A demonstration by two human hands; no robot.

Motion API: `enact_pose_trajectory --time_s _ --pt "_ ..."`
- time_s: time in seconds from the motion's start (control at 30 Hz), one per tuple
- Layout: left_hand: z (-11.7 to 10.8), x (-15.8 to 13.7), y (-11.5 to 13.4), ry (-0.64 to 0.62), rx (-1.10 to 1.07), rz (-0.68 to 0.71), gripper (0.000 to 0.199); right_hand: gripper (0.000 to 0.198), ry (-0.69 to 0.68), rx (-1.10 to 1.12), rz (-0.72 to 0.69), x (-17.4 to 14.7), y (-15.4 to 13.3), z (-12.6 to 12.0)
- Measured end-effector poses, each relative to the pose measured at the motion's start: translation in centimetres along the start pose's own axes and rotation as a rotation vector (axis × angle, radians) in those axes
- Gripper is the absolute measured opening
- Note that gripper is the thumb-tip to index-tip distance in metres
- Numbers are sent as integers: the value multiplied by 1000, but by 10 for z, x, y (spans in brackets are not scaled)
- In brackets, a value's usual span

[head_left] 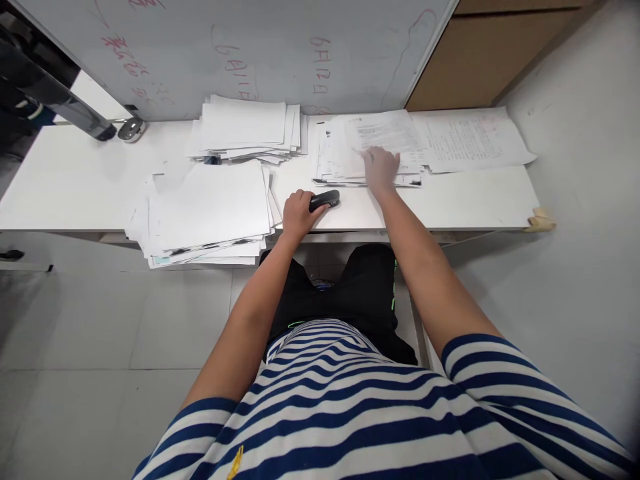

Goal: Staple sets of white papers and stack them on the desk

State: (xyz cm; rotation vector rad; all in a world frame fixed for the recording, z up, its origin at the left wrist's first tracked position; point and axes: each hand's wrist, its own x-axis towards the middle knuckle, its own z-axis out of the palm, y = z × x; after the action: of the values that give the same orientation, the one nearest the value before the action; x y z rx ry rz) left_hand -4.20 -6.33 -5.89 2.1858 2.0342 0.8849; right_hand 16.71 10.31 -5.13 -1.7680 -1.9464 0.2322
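A black stapler [327, 199] lies in the closed grip of my left hand [299, 215], just above the front of the white table. My right hand [382, 169] is over a stack of printed papers [395, 130]. Its fingers are bent and slightly blurred, and seem to pinch a sheet of paper at the top of that stack. The sheet's left part is smeared by motion. To the left of my left hand is a large pile of white paper [215, 203], its front edge hanging over the table edge. Another paper pile [247, 127] sits behind it.
Printed sheets [473, 140] lie at the right by the wall. A whiteboard [280, 47] with red writing stands along the back of the white table [75, 180]. At the back left are a dark cylindrical object [83, 113] and a small black-and-silver object [131, 130].
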Motion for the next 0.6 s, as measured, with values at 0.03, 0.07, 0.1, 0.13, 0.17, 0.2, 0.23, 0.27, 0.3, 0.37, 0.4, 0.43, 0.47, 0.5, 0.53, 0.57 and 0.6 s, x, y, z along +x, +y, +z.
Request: enact_pose_trajectory --time_s 0.03,0.07,0.1,0.13,0.17,0.2,0.23,0.27,0.3,0.37,0.4,0.43,0.47,0.5,0.53,0.57,0.6 --pt "0 0 0 3 0 0 38 47 10 14 -11 2 1 0" --pt "0 0 0 6 -1 0 38 48 22 38 -12 4 3 -1" --pt "0 0 0 9 0 0 38 49 39 72 -5 6 4 -3" --pt "0 0 0 11 2 -2 37 50 59 112 5 7 5 -5" --pt "-1 0 0 12 7 -5 37 53 83 151 16 7 6 -9" --pt "-1 0 0 13 14 -10 36 56 106 184 23 8 6 -14" --pt "-1 0 0 13 20 -16 36 59 124 202 21 7 7 -20" --pt "-1 0 0 13 25 -22 37 61 134 204 11 6 7 -26" --pt "-1 0 0 15 27 -26 37 63 136 190 -5 5 6 -32" --pt "-1 -1 0 22 26 -27 37 65 130 142 -36 2 6 -43" --pt "-1 -1 -1 29 27 -28 37 64 125 120 -39 1 5 -47" --pt "-1 -1 -1 35 29 -28 37 63 121 106 -31 1 5 -50" --pt "0 -1 -1 37 32 -26 37 60 113 101 -15 1 5 -50" --pt "0 -1 -2 35 36 -24 38 58 98 104 0 1 5 -50" --pt "0 -1 -2 32 40 -23 38 56 73 111 12 1 5 -48" --pt "0 -1 -2 29 44 -21 38 53 41 120 14 1 5 -45" --pt "0 -1 -2 25 47 -19 38 52 5 125 8 1 6 -42"
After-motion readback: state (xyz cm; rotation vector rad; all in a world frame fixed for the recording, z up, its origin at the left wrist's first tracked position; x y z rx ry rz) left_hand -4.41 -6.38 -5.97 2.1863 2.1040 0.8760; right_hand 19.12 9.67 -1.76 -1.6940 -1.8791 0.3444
